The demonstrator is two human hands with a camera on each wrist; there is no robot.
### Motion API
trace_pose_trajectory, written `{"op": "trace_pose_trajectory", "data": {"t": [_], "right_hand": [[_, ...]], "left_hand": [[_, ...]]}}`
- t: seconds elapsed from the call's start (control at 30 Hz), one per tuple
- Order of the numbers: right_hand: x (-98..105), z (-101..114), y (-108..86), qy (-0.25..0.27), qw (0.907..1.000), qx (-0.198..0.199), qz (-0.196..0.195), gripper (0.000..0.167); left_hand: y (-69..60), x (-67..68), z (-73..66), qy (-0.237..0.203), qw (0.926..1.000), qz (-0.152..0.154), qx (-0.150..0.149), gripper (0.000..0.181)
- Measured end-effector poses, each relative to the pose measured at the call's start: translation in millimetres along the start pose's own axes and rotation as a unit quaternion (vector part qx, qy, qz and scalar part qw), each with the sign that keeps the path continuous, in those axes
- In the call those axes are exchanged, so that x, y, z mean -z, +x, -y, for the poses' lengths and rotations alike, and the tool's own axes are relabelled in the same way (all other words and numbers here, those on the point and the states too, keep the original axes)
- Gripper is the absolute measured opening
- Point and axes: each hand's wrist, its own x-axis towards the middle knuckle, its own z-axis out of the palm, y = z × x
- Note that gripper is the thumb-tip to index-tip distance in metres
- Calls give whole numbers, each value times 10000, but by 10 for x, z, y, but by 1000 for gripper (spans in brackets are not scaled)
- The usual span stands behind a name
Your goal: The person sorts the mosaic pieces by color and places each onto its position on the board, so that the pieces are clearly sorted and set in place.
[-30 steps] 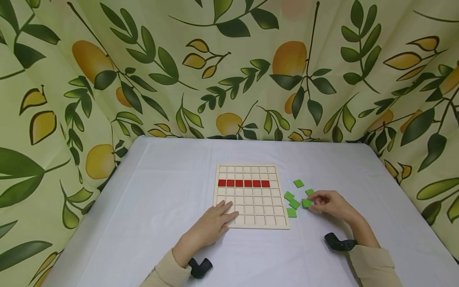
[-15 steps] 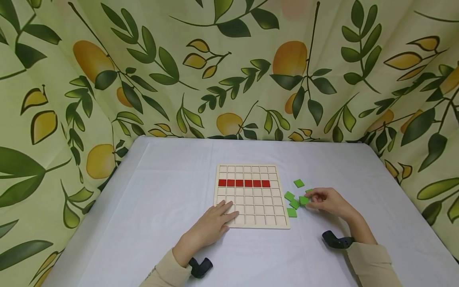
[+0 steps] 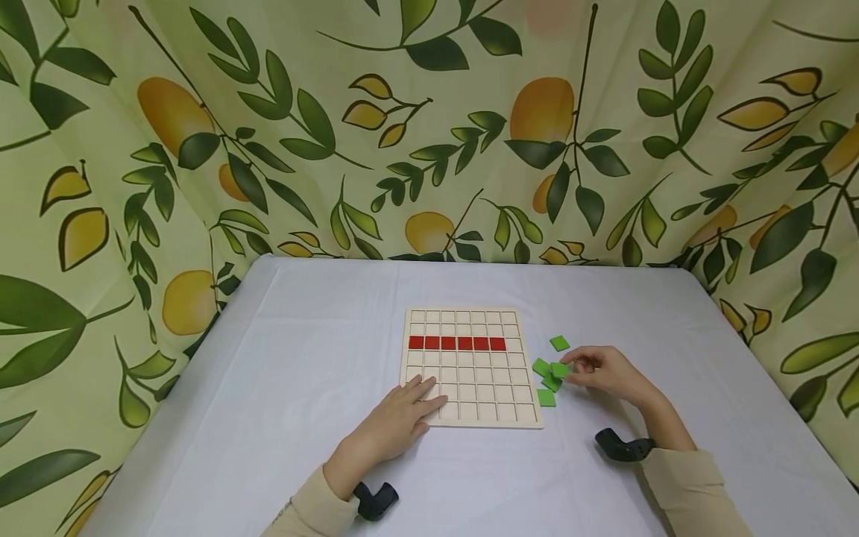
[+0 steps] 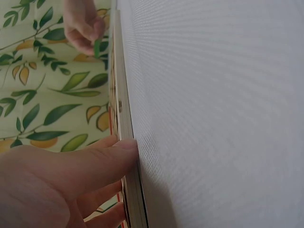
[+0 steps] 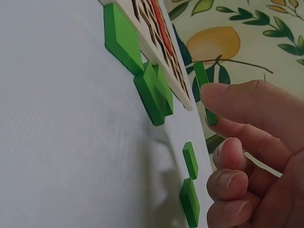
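My right hand [image 3: 607, 371] pinches a green square tile [image 3: 559, 371] between thumb and fingertip, raised above the table. In the right wrist view the held tile [image 5: 200, 73] is seen edge-on, with the other fingers curled beneath. Below and beside it lie several loose green tiles [image 3: 546, 398], some touching each other. To their left is a pale wooden grid board [image 3: 486, 391], with a row of red squares [image 3: 458, 343] in its third row from the far side. My left hand [image 3: 389, 419] rests on the board's near left corner, fingers extended; its thumb [image 4: 107, 159] touches the board's edge.
A white cloth covers the table [image 3: 322, 321]. Behind and on both sides hangs a curtain [image 3: 429, 149] printed with leaves and fruit. Each wrist wears a black device, one on the right wrist [image 3: 622, 446] and one on the left wrist [image 3: 376, 501].
My right hand has carried the pinched green tile leftward and slightly away from me, over the other tiles towards the board. The left hand and the board have stayed in place.
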Motion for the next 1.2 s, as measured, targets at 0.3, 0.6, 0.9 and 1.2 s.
{"op": "trace_pose_trajectory", "data": {"t": [0.3, 0.6, 0.9, 1.2], "right_hand": [[-46, 59, 65, -56, 9999, 126, -50, 27], [-90, 121, 114, 71, 9997, 214, -16, 29], [-150, 176, 148, 17, 9996, 255, -131, 28], [-215, 237, 192, -1, 9995, 282, -170, 26]], "left_hand": [[-1, 8, -5, -20, 10000, 61, 36, 45], [4, 6, -3, -11, 10000, 39, 23, 45], [23, -19, 18, 56, 9999, 53, 71, 44], [21, -17, 12, 62, 9999, 78, 111, 45]]}}
